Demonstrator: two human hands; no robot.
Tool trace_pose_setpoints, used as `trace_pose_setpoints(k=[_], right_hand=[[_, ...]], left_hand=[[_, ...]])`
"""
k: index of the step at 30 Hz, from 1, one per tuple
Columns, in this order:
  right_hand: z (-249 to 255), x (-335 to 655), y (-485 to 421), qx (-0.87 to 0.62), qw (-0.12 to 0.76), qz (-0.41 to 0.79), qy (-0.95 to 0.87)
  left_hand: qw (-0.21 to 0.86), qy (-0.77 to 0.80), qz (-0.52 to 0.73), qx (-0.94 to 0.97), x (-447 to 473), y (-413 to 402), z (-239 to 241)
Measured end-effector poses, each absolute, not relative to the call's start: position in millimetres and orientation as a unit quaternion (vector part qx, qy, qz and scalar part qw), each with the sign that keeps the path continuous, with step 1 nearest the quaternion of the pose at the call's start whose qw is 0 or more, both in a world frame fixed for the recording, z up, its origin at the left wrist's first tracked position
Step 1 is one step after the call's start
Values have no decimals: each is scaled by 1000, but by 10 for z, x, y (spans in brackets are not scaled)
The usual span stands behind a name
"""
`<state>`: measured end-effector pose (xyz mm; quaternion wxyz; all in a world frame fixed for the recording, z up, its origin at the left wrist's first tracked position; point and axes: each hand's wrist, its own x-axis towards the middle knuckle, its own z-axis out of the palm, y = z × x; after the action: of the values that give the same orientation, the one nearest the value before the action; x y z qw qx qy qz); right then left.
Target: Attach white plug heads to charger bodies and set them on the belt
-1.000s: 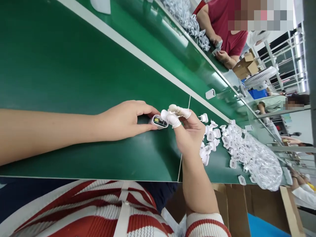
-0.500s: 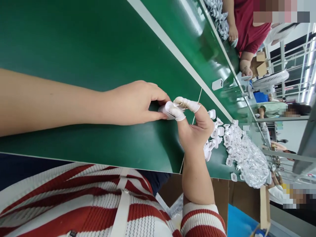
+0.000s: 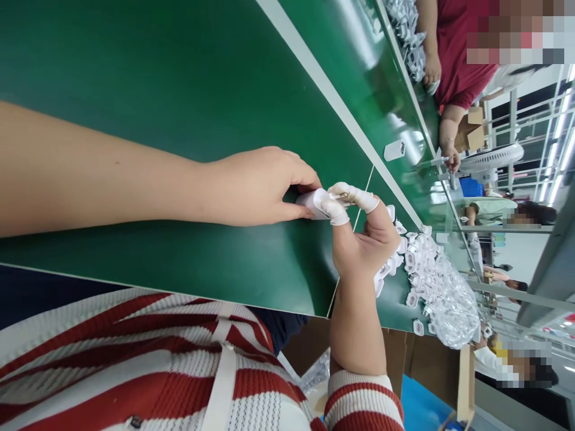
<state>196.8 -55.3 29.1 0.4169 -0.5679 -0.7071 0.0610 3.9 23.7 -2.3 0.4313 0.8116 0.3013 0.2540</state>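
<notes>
My left hand (image 3: 265,188) comes in from the left edge, thumb and fingers closed around a white charger housing (image 3: 309,202) low over the green tabletop. My right hand (image 3: 359,230) wears white finger cots on its thumb and index finger. These pinch a white plug piece with a metal pin (image 3: 344,195), held against the housing's end. The fingertips cover much of the join, so I cannot tell how far the two parts fit together. Loose white plug pieces (image 3: 413,263) lie heaped just beyond my right hand.
A clear plastic bag (image 3: 453,305) lies beside the heap. One white housing (image 3: 394,151) rests on the green surface past the pale strip (image 3: 323,90). Opposite, a co-worker in a red shirt (image 3: 465,60) handles parts. Cardboard boxes (image 3: 431,365) stand below the table edge.
The view has shifted a little. Both hands, still together on the housing and plug piece, appear slightly farther right in the picture. Their grips look the same.
</notes>
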Motion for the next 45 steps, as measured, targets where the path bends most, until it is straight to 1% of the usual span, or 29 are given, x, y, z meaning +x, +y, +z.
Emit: trace_pose_setpoints(k=[6, 10, 16, 19, 25, 29, 30, 32, 33, 34, 35, 37, 39, 41, 43, 45], right_hand=[[336, 1963, -582, -603, 384, 48, -697], [332, 1967, -596, -609, 374, 58, -697], [322, 1984, -572, -567, 356, -48, -741], [304, 2005, -569, -552, 360, -61, -749], [190, 1963, -514, -599, 382, -8, -704], [249, 2011, -462, -604, 413, 124, -670], [301, 2074, -461, -598, 424, 140, -665], [426, 2268, -479, -605, 430, 108, -661], [487, 2389, -493, -627, 416, 66, -655], [537, 2514, -507, -664, 384, 19, -642], [575, 2632, -518, -712, 334, -20, -618], [611, 2812, -521, -808, 206, -55, -549], [612, 2890, -499, -866, 91, -38, -490], [606, 2888, -468, -880, 12, 3, -476], [607, 2858, -446, -872, -32, 30, -487], [609, 2843, -442, -866, -46, 25, -498]], left_hand=[[475, 322, 246, 781, 51, 235, 22], [482, 323, 249, 775, 67, 233, 34], [496, 322, 286, 754, 101, 224, -24], [485, 332, 275, 761, 108, 214, 9], [460, 328, 279, 776, 89, 233, 20], [471, 309, 282, 777, 79, 206, 26], [478, 307, 281, 773, 81, 199, 42], [494, 312, 279, 762, 90, 226, 79], [500, 320, 281, 754, 95, 276, 94], [501, 332, 289, 745, 98, 360, 106], [495, 348, 302, 737, 98, 481, 115], [456, 399, 333, 723, 84, 824, 129], [391, 469, 357, 707, 45, 1252, 145], [333, 535, 365, 685, -18, 1682, 164], [290, 556, 347, 697, -98, 2043, 184], [258, 566, 323, 713, -177, 2304, 196]])
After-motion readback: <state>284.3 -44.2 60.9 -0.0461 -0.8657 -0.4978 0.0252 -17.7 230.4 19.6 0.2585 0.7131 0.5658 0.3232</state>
